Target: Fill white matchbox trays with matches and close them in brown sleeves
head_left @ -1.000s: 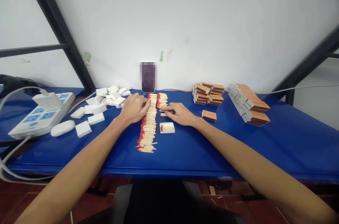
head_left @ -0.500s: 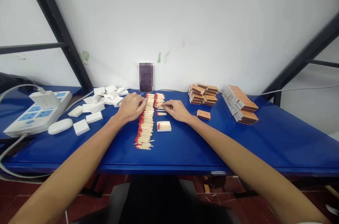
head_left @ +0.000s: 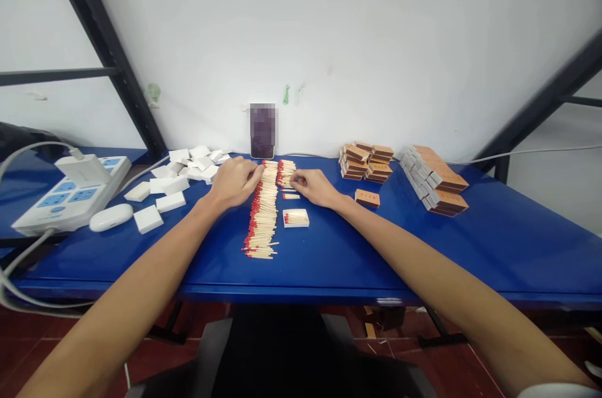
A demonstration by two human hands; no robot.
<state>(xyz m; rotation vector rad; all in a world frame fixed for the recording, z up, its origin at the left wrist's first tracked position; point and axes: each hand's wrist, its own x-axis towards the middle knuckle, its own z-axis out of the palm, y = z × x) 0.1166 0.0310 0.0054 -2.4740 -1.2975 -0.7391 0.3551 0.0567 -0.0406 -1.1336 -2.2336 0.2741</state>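
A long row of red-tipped matches lies on the blue table, heads to the left. Beside its far end my left hand rests with fingers curled and thumb against the row; its fingertips are partly hidden. To the right is a shorter row of matches. At its near end my right hand is closed, thumb and forefinger pinched at the stick ends. A few loose matches lie just below these fingers. Nearer me, a white matchbox tray holds several matches.
White trays lie heaped at left, near a power strip and a white oval case. A phone leans on the wall. At right are stacked matchboxes, a single matchbox and a larger matchbox stack.
The camera view has shifted slightly, so everything sits a little higher and further right. Both hands stay at the match rows, the right one still pinched at the shorter row.
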